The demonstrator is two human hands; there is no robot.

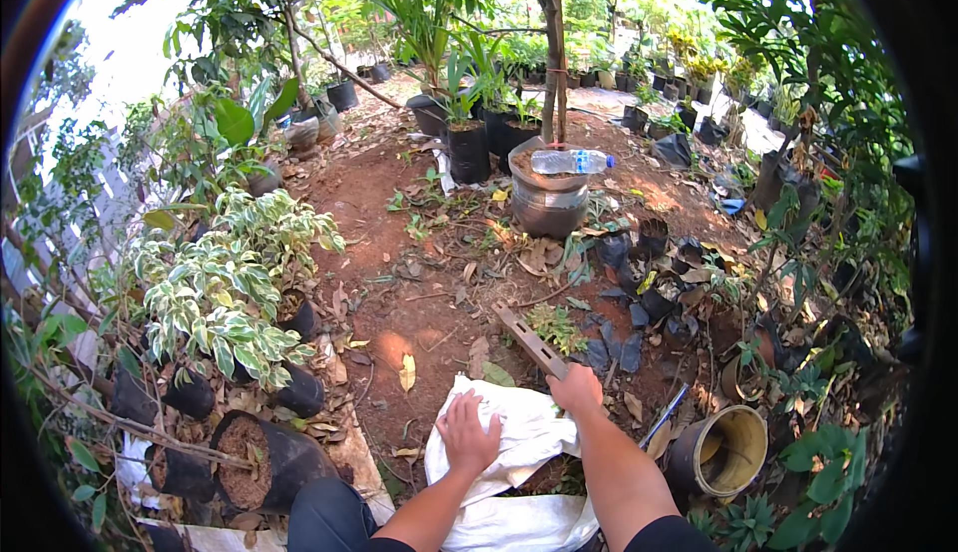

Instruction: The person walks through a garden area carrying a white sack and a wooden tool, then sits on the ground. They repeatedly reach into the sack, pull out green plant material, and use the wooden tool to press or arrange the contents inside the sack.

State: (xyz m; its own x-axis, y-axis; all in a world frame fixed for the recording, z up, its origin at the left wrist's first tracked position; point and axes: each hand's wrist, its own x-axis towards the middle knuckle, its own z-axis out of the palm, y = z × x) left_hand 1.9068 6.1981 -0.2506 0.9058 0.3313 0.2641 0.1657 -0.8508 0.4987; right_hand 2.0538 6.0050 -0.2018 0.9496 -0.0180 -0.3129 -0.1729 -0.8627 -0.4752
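A white woven sack (516, 410) lies crumpled on the ground before me. My left hand (471, 436) rests flat on its upper left part, fingers spread. To the right, my right hand (578, 387) is closed around the near end of a flat, brownish metal bar with slots (533, 341), which points up and to the left over the soil. The part of the bar inside my fist is hidden. A second piece of white sack cloth (524, 523) lies nearer to me, under my forearms.
Variegated potted shrubs (224, 290) and a tipped black grow bag (292, 466) stand at left. At right lie an overturned bucket (718, 451) and a thin metallic strip (664, 416). Ahead, a potted tree's container (550, 204) carries a plastic bottle (570, 162). Dry leaves litter the soil.
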